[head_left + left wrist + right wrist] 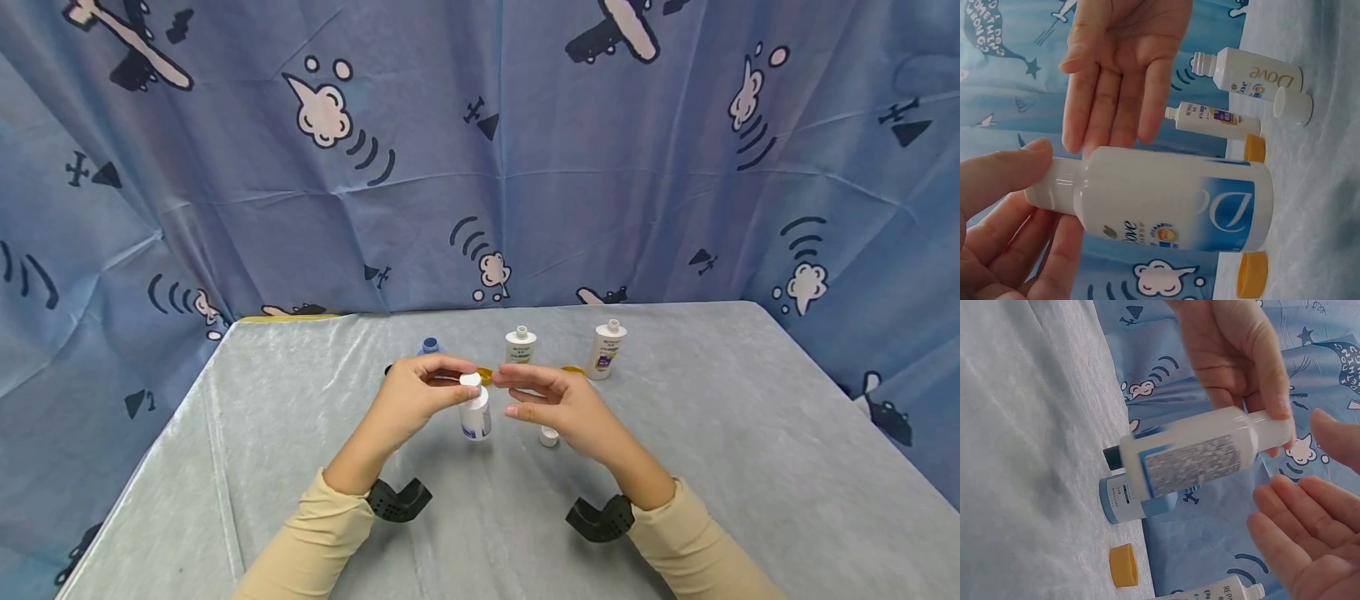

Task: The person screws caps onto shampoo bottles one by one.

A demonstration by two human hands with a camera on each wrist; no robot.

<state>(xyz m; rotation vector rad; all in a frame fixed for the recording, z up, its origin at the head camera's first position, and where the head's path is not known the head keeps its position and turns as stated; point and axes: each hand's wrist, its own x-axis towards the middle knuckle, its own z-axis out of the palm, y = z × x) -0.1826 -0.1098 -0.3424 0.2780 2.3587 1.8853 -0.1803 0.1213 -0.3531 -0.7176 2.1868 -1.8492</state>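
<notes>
A white Dove bottle (pixel 1179 197) with a blue label hangs above the table from my left hand (pixel 423 387). The thumb and fingers of that hand pinch its white cap (pixel 1057 184), which sits on the neck. My right hand (pixel 566 408) is held beside the bottle, palm toward it, with its fingers extended and nothing in them. In the right wrist view the bottle's printed back label (pixel 1194 465) faces the right palm. Below the right hand, a loose white cap (pixel 549 436) lies on the table.
Uncapped white bottles (pixel 521 346) (pixel 607 350) stand farther back, with yellow caps (pixel 486 376) (pixel 572 369) near them. Another uncapped Dove bottle (pixel 1260 74) shows beside the white cap. A blue bottle (pixel 1132 500) and a dark cap (pixel 1112 457) are behind my left hand. A patterned curtain (pixel 420 167) borders the table.
</notes>
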